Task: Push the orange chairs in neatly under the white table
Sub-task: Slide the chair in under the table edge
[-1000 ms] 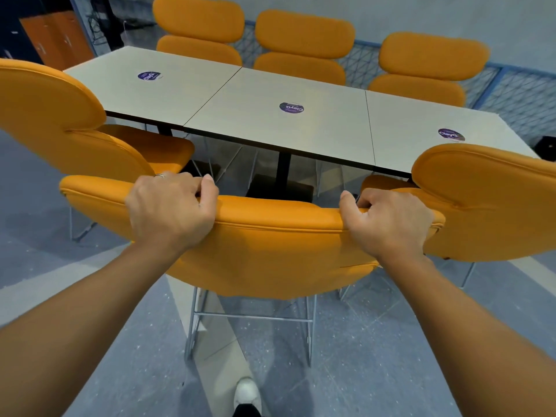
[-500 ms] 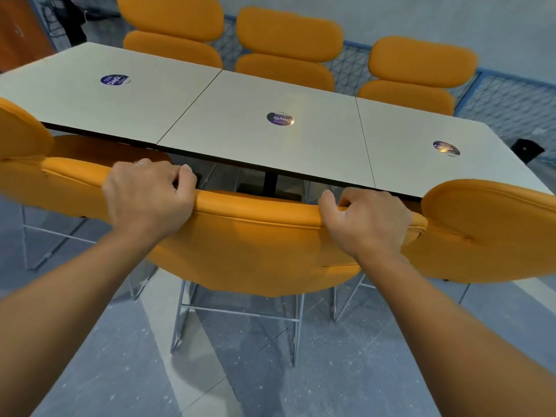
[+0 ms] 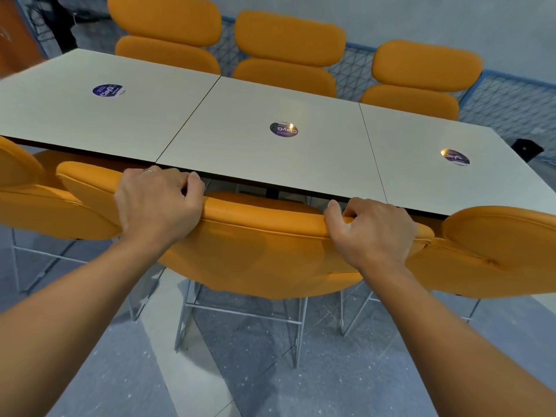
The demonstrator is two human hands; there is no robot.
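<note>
- I see the middle chair [image 3: 264, 254] in the lower centre of the frame. It has a wide, rounded orange padded back with a stitched seam along the top and thin metal legs [image 3: 240, 311].
- Its back stands just short of the near edge of the white surface [image 3: 240, 158]. A strip of its orange seat shows tucked beneath that edge.
- My left hand [image 3: 156, 206] grips the top of the back left of centre, with the fingers curled over the front and a ring [image 3: 147, 170] showing on one finger.
- My right hand [image 3: 373, 233] grips the same top edge towards its right end, fingers wrapped over it.
- The surface is made of three pale panels side by side, each with a round purple sticker [image 3: 283, 129].
- A left chair [image 3: 36, 212] crowds in at the left edge of the frame, and a right chair [image 3: 496, 251] at the right edge. Both backs sit close against the ends of the middle chair, and I cannot tell whether they touch it.
- Three far chairs [image 3: 288, 52] line the upper side of the frame, with their double-cushion backs rising above the surface.
- Behind them runs a blue mesh fence [image 3: 511, 106], and a small dark object [image 3: 526, 149] sits at the right edge.
- The floor [image 3: 331, 386] below is speckled grey with a paler stripe.
</note>
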